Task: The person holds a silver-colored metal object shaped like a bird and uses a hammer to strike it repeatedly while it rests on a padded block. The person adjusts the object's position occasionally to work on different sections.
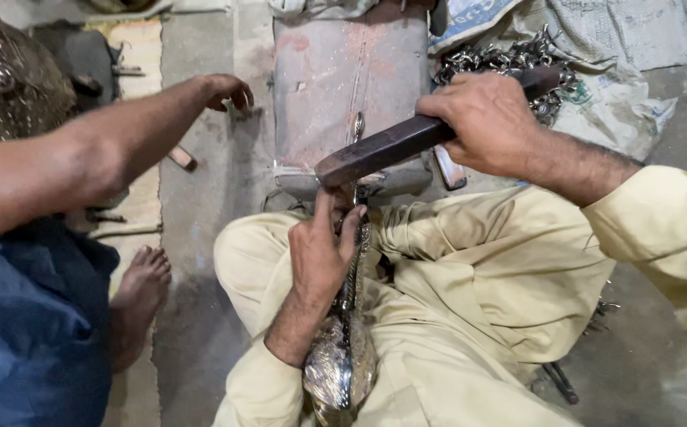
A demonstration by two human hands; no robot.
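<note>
Two hands of the seated person work over a grey metal block (343,87) on the floor. The left hand (321,253) has its fingers clamped round the thin neck of a silver metal bird ornament (342,368), whose fat embossed body rests in the lap while the slim tip lies up on the block. The right hand (486,122) has its fingers closed tight on the handle of a dark heavy hammer (383,146), its head just above the neck. The ornament looks stiff yet thin-walled, shiny and likely slippery, easy to dent; the narrow neck gives the surest hold. A co-worker's arm (114,150) reaches in beside, near a pile of small metal pieces (509,59)
</note>
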